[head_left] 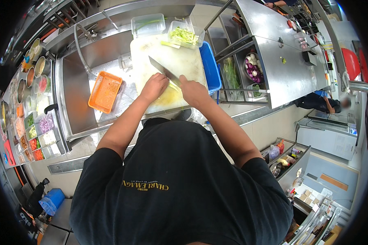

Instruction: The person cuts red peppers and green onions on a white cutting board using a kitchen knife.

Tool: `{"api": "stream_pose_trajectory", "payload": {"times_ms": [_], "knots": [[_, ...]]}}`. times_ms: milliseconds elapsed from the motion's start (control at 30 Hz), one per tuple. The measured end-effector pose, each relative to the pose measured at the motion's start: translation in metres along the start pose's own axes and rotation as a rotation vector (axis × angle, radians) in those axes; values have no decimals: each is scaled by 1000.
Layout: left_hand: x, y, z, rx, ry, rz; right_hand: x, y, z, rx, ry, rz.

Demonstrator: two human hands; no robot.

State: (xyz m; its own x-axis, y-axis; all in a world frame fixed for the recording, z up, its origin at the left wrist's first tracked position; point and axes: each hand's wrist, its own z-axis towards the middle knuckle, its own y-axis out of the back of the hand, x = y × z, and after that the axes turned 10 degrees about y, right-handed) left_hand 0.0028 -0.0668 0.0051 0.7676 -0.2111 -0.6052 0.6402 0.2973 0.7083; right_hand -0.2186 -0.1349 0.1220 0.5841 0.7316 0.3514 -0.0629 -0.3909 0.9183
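Observation:
My right hand [194,92] is closed round the handle of a large kitchen knife [161,68]. Its blade slants to the far left over a white cutting board [143,53]. Just left of the blade, my left hand [155,86] has its fingers curled down on the board. Pale green stalks [173,88] show between my hands; how my left fingers grip them is partly hidden. At the board's far right, a clear plastic container [183,36] holds cut light-green pieces, with a pale stalk piece [170,44] in front. A second clear container [148,25] stands behind the board.
An orange plastic basket [105,91] sits in the steel sink [75,87] on my left, near a spray hose [81,51]. A blue bin [210,67] stands right of the board. Trays of chopped ingredients [45,122] line the far left. Onions in a bowl [253,68] sit on a shelf at right.

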Motion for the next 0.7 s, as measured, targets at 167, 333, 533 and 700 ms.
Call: {"api": "stream_pose_trajectory", "payload": {"times_ms": [167,333,533,700], "knots": [[2,-4,-2,29,25,22,8,-27,21,-9,-46,16],[-1,7,-4,97,49,31,1,-11,29,-77,16,74],[-8,16,-12,163,103,11,8,15,-6,63,-42,36],[-3,12,-11,87,4,19,14,3,-12,63,-19,-19]]}}
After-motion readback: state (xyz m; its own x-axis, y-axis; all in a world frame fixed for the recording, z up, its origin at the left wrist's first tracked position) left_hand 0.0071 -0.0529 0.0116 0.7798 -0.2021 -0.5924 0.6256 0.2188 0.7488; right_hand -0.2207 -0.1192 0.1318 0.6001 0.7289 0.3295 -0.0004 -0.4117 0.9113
